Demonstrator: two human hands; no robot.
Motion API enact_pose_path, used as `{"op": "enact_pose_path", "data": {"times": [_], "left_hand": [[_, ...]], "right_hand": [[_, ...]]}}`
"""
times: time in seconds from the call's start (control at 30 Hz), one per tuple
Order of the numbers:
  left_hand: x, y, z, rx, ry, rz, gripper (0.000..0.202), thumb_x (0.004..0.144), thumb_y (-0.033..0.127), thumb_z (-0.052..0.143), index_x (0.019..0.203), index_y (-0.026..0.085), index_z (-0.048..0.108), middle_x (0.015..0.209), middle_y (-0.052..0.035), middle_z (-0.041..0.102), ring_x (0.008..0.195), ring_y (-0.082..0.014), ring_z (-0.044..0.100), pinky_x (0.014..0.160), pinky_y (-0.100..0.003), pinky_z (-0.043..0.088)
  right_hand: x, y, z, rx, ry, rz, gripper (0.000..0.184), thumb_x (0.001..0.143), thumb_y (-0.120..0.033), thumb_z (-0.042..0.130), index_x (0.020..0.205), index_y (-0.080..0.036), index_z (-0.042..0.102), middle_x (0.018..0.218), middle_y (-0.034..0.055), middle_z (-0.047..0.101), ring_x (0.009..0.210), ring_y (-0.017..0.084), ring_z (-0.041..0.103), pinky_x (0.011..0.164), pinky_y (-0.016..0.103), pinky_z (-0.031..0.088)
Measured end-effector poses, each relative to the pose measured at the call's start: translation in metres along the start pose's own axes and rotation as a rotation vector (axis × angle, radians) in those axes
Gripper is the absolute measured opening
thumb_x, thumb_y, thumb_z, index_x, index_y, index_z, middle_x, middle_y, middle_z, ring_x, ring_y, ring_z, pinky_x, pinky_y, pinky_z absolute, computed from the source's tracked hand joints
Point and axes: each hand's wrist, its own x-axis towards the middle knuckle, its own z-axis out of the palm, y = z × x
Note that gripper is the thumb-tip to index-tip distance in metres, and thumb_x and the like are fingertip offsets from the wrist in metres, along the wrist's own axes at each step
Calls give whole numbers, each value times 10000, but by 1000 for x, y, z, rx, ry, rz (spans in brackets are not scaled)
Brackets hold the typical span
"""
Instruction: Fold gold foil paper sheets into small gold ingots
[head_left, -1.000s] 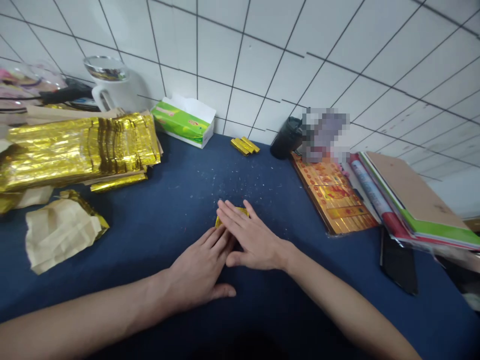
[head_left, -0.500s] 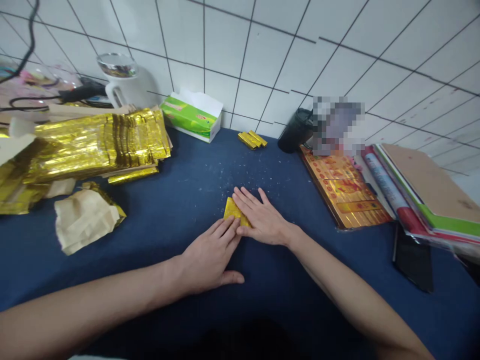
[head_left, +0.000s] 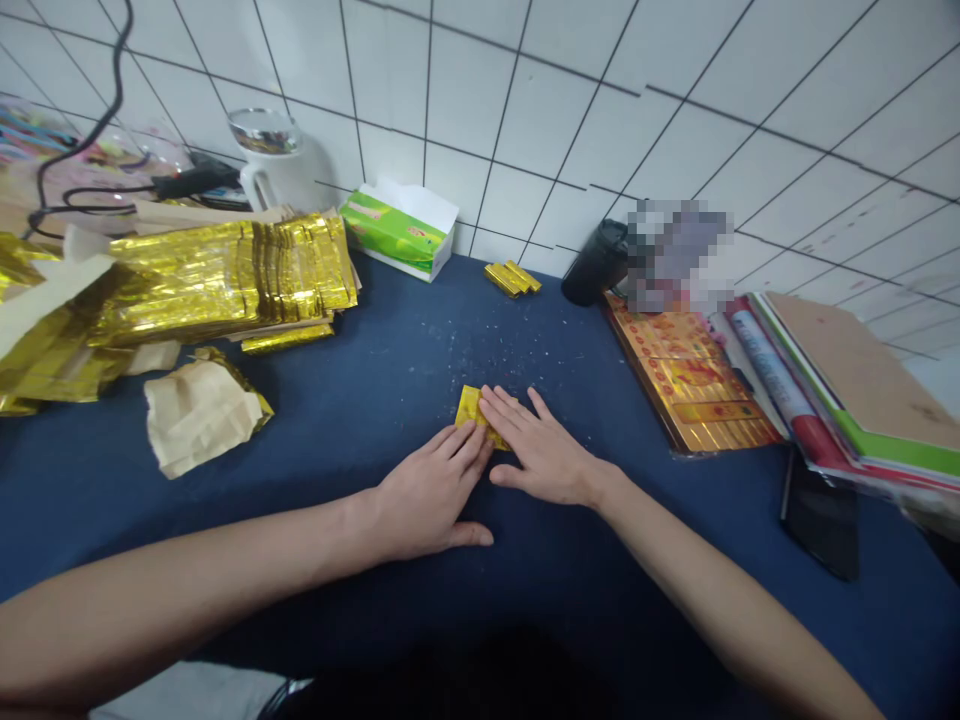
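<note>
A small folded piece of gold foil paper (head_left: pixel 469 402) lies flat on the blue tabletop, partly covered by both hands. My left hand (head_left: pixel 431 490) rests its outstretched fingertips on the near left part of the paper, with the thumb apart. From the right, my right hand (head_left: pixel 547 450) lays its flat fingers across the paper's right side, thumb spread away. Neither hand grasps it. Under the fingers, the paper's folds are hidden.
At left lie a stack of gold foil paper (head_left: pixel 225 280) and a crumpled sheet (head_left: pixel 202 415). Along the wall stand a white mug (head_left: pixel 277 165), a green tissue pack (head_left: pixel 401 230), small gold rolls (head_left: pixel 512 279) and a black cup (head_left: pixel 596 262). Orange-gold packets (head_left: pixel 690 375) and a dark phone (head_left: pixel 821 520) are right.
The view has shifted slightly, so things at left appear further right. My right thumb has moved off the paper and away from my left fingers; both hands stay on the foil paper.
</note>
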Motion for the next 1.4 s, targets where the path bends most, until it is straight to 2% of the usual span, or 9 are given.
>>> {"op": "enact_pose_path", "data": {"times": [0.13, 0.3, 0.4, 0.53, 0.6, 0.73, 0.93, 1.17, 1.4], "left_hand": [[0, 0, -1, -13, -2, -3, 878, 751, 683, 408, 1322, 20, 336, 1385, -227, 337, 1317, -335, 231, 1072, -429, 195], [1, 2, 2, -31, 13, -20, 971, 697, 664, 516, 1369, 19, 241, 1432, -235, 231, 1338, -338, 162, 1079, -437, 193], [2, -1, -5, -75, 16, -1, 947, 686, 625, 570, 1351, 15, 282, 1419, -238, 262, 1330, -335, 194, 1078, -439, 205], [1, -18, -32, -259, -21, 32, 518, 859, 438, 457, 1259, 111, 435, 1335, -134, 447, 1243, -194, 403, 1014, -300, 344], [1, -29, -43, -294, 25, -75, 403, 920, 387, 336, 1221, 158, 474, 1288, -91, 506, 1198, -153, 456, 985, -287, 373], [3, -48, -41, -124, -54, -64, 701, 846, 574, 371, 1375, 123, 273, 1429, -145, 303, 1332, -263, 235, 1063, -463, 219], [-5, -55, -14, 25, -95, 6, 937, 753, 720, 328, 1421, 109, 83, 1474, -167, 126, 1357, -304, 104, 1066, -525, 83], [-19, -52, -23, 37, -130, 115, 906, 743, 733, 324, 1409, 136, 180, 1457, -124, 235, 1357, -304, 106, 1064, -539, 14], [-14, -45, -31, 18, -78, 200, 749, 801, 652, 355, 1281, 82, 425, 1323, -180, 451, 1275, -290, 340, 1073, -476, 178]], "right_hand": [[7, -2, -10, -32, 95, -7, 869, 804, -698, 197, 1422, -113, 22, 1491, 133, 53, 1368, 251, 14, 1066, 553, 41], [18, -2, 6, -21, 6, -6, 814, 831, -668, 182, 1421, -117, 82, 1491, 117, 81, 1366, 264, 54, 1057, 573, 62], [19, -1, 11, -16, 3, -2, 817, 829, -671, 173, 1421, -115, 89, 1492, 112, 65, 1367, 261, 42, 1060, 570, 51], [17, -1, 9, -4, 8, -7, 868, 798, -710, 184, 1424, -121, 64, 1490, 124, 59, 1366, 274, 45, 1051, 584, 46], [17, -1, 10, -3, 16, -16, 930, 758, -751, 210, 1425, -128, 29, 1490, 127, 45, 1364, 290, 38, 1042, 600, 41], [19, -2, 13, -16, 29, -21, 1021, 710, -793, 227, 1423, -95, 11, 1486, 156, 41, 1363, 299, 35, 1043, 596, 37], [19, -2, 16, -41, 72, -25, 1020, 708, -795, 210, 1421, -78, 74, 1485, 162, 86, 1360, 307, 57, 1047, 591, 46], [18, -1, 17, -34, 76, -28, 1014, 712, -793, 206, 1421, -80, 73, 1485, 160, 97, 1358, 312, 74, 1042, 595, 64], [18, -1, 14, -6, 51, -31, 1017, 709, -796, 200, 1421, -82, 70, 1489, 148, 71, 1360, 307, 62, 1043, 595, 55]]}}
